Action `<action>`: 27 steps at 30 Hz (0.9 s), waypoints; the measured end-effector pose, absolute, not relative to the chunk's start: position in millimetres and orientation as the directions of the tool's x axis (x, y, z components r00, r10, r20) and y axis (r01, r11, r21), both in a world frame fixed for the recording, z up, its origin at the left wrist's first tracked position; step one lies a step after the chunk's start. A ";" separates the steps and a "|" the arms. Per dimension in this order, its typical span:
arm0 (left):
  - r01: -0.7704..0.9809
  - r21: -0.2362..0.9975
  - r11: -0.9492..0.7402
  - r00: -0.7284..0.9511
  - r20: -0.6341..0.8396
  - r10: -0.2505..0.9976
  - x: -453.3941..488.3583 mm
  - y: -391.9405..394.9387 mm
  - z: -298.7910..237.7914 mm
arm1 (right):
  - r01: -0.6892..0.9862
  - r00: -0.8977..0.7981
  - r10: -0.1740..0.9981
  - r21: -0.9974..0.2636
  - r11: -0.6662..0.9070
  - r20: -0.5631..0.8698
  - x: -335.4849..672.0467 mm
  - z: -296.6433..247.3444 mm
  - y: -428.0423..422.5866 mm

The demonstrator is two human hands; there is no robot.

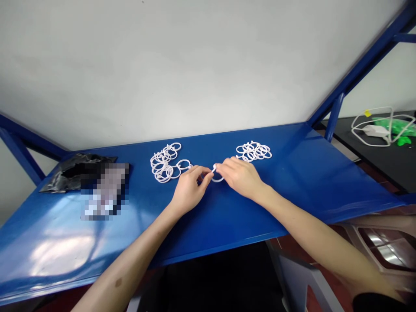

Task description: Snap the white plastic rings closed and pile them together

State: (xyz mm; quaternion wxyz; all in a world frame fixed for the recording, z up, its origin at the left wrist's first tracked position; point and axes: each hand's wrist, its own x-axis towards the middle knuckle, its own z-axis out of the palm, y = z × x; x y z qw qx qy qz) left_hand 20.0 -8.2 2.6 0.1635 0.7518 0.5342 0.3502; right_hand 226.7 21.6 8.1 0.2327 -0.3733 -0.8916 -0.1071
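Between my two hands is a white ring (217,180), its lower curve showing below the fingers. My left hand (192,186) pinches it at a small white stub between thumb and forefinger. My right hand (238,175) is closed on the same ring from the other side, its fingertips partly hiding it. Just left of my left hand lies a chain-like pile of white rings (162,164), stretching toward the back of the blue table. Beyond my right hand sits another heap of white rings (254,151), with small stubs on them.
A black plastic bag (78,171) lies on the left of the blue table (208,234), with a blurred-out object (108,190) beside it. Blue posts (334,117) rise at both ends. On a dark side table (354,151) are a white wire frame and green plastic.
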 end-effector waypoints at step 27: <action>0.877 0.135 -0.461 0.344 0.495 0.798 7.8 -8.9 4.3 | 0.772 -0.268 0.786 -0.364 0.521 0.556 253.5 17.7 45.0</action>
